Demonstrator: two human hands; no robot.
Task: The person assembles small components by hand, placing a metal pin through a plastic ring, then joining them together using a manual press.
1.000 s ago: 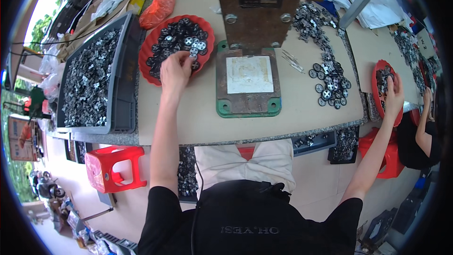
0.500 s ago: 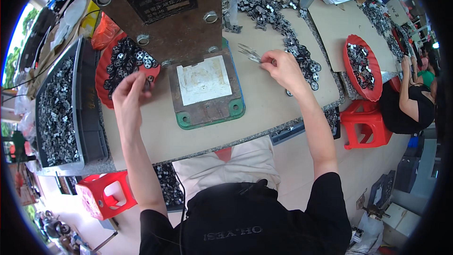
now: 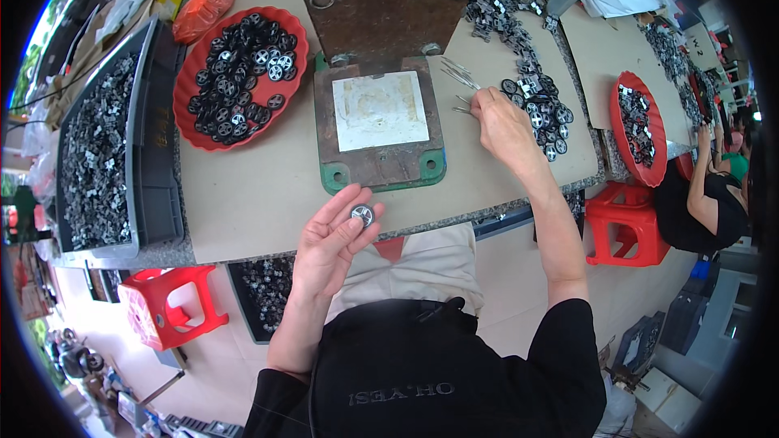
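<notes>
My left hand (image 3: 324, 247) is in front of the press, palm turned up. Between its thumb and fingers it grips a small black toy wheel (image 3: 363, 215) with a silver spoked hub. To the right of the press base (image 3: 381, 166), my right hand (image 3: 505, 126) is closed, its fingertips pinching thin metal pins (image 3: 462, 105) that stick out to the left. More loose metal pins (image 3: 459, 74) lie just beyond those fingertips. A white plate (image 3: 380, 111) covers the middle of the press base. Several black wheels (image 3: 552, 118) lie in a group right of my right hand.
A red scalloped basin (image 3: 182, 93) of wheels stands left of the press column (image 3: 381, 16). Farther left is a grey crate (image 3: 154, 146) of small dark parts. Metal parts (image 3: 503, 12) are heaped at the back right. Another red basin (image 3: 617, 126) and a co-worker (image 3: 698, 207) are at right.
My left hand has come away from the red basin, toward me and rightward, with a wheel in its grip. My right hand stays by the metal pins. The view has shifted slightly.
</notes>
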